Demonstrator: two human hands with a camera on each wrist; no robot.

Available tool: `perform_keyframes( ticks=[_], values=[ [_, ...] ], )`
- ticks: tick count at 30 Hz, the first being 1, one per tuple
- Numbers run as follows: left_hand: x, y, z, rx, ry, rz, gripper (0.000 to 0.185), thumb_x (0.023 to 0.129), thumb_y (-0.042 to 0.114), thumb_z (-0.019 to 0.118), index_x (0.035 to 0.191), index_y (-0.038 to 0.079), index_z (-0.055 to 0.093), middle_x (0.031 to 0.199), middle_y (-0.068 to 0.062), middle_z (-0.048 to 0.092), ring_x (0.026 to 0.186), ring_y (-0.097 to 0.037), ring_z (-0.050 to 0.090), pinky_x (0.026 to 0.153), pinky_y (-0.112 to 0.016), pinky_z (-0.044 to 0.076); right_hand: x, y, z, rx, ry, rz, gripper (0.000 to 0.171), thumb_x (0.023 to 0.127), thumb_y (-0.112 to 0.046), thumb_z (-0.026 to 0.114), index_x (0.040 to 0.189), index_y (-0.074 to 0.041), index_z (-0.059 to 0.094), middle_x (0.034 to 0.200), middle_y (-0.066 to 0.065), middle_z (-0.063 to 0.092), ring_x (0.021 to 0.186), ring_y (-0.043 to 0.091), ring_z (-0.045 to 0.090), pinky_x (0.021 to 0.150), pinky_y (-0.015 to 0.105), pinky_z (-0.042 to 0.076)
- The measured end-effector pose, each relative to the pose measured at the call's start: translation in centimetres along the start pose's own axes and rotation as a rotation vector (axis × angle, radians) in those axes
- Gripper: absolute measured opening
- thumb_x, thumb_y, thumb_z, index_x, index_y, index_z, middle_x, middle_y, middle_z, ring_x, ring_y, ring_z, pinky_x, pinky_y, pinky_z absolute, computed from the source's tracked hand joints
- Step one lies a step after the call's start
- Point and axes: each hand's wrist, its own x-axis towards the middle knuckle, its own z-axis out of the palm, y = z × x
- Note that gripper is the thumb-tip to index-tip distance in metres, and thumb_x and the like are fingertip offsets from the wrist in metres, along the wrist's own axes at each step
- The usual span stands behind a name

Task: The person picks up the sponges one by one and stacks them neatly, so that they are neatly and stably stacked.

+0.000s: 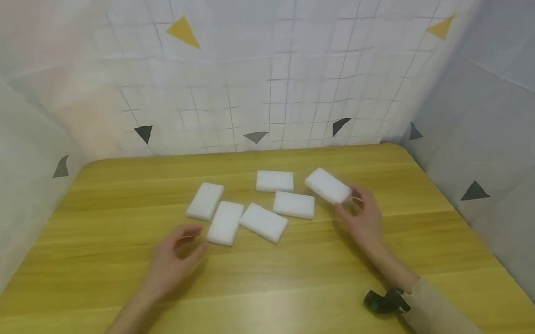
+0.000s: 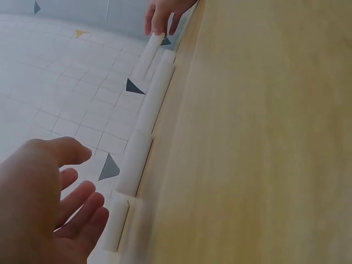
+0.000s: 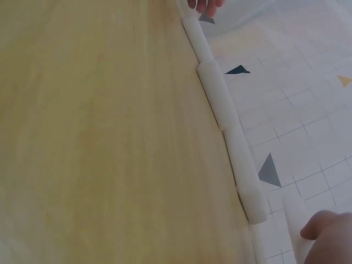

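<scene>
Several white foam blocks lie in a loose cluster in the middle of a yellow wooden table [image 1: 276, 290]. My right hand [image 1: 348, 202] pinches the rightmost block [image 1: 328, 185] by its near end, and that block is tilted. My left hand [image 1: 197, 239] hovers open with its fingers relaxed, just left of another block [image 1: 225, 222], touching nothing. The left wrist view shows the open left hand [image 2: 88, 179] beside the row of blocks [image 2: 135, 162], with the right hand [image 2: 164, 16] gripping the far block [image 2: 148, 52]. In the right wrist view only a part of the right hand [image 3: 327, 236] shows, near the blocks [image 3: 220, 96].
White sheets with a grid print and dark and yellow triangles [image 1: 256, 135] wall in the table at the back and on both sides. Bare tabletop lies between the blocks and the near edge. Black wrist mounts [image 1: 385, 301] sit on both forearms.
</scene>
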Motion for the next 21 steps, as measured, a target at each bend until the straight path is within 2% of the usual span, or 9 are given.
perform_keyframes(
  ticks=[6,12,16,21],
  values=[
    [-0.2,0.1,0.7,-0.038,-0.010,0.055,0.034,0.086,0.008,0.078,0.118,0.009,0.068,0.116,-0.005,0.071,0.107,-0.024,0.068,0.094,-0.034,0.055,-0.4,-2.7,-0.4,0.043,-0.062,-0.101,0.059,0.078,0.009,0.077,0.132,0.009,0.053,0.130,0.025,0.058,0.118,0.040,0.055,0.101,0.060,0.045],
    [-0.2,0.1,1.2,-0.082,-0.030,0.062,0.034,0.085,0.008,0.079,0.117,0.013,0.068,0.114,-0.002,0.072,0.106,-0.020,0.068,0.095,-0.031,0.055,-1.3,-5.0,-0.5,0.056,-0.158,-0.055,0.056,0.082,0.007,0.075,0.133,0.007,0.052,0.133,0.024,0.056,0.120,0.038,0.055,0.101,0.055,0.048],
    [-0.4,0.4,1.5,-0.102,-0.050,0.063,0.035,0.085,0.009,0.079,0.118,0.011,0.068,0.115,-0.004,0.072,0.107,-0.022,0.068,0.096,-0.031,0.054,-1.8,-4.2,0.3,0.088,-0.193,-0.139,0.056,0.080,0.009,0.076,0.132,0.008,0.054,0.131,0.023,0.058,0.117,0.035,0.057,0.102,0.047,0.050],
    [-0.5,0.5,1.8,-0.150,-0.071,0.051,0.039,0.085,0.009,0.079,0.122,0.011,0.067,0.117,-0.005,0.072,0.108,-0.023,0.068,0.098,-0.032,0.053,-2.2,-2.7,1.2,0.167,-0.230,-0.230,0.060,0.078,0.013,0.076,0.133,0.006,0.055,0.131,0.021,0.059,0.119,0.019,0.057,0.105,0.033,0.049]
  ],
)
